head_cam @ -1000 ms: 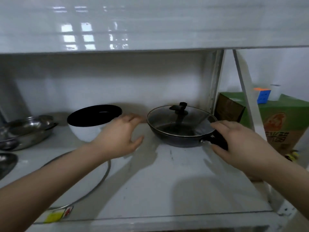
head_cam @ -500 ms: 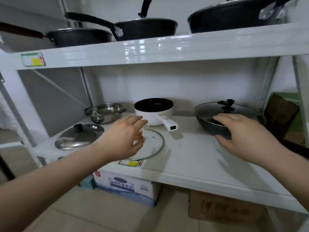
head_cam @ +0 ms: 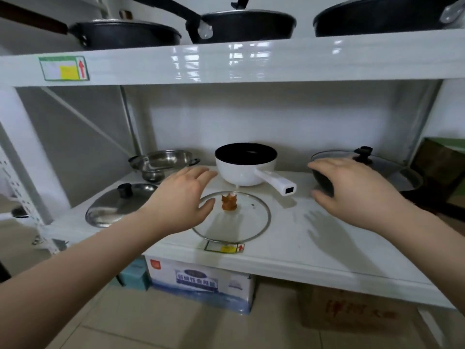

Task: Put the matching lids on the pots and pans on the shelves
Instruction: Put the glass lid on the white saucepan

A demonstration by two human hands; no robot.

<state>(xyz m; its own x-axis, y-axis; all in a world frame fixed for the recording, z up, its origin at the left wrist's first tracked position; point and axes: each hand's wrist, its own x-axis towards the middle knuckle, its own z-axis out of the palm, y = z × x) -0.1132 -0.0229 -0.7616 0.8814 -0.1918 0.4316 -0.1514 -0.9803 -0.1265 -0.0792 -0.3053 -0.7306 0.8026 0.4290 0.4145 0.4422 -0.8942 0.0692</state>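
A glass lid (head_cam: 241, 222) with an orange knob lies flat near the front of the lower shelf (head_cam: 314, 250). Behind it stands a white pot (head_cam: 245, 170) with a dark inside and no lid. My left hand (head_cam: 181, 200) hovers open just left of the glass lid's knob. A steel lid (head_cam: 118, 204) with a black knob lies at the left, in front of an uncovered steel pot (head_cam: 163, 162). At the right a black pan (head_cam: 392, 172) wears a glass lid. My right hand (head_cam: 352, 190) is open in front of it, holding nothing.
Three black pans (head_cam: 246, 23) sit on the upper shelf (head_cam: 226, 61). Cardboard boxes (head_cam: 201, 280) stand on the floor under the lower shelf. A green box (head_cam: 445, 157) stands beyond the right post. Slanted braces cross the left side.
My view has pulled back and swung left, bringing in the whole lower shelf and the upper shelf. My right hand has let go of the black pan's handle; my left hand moved over the glass lid.
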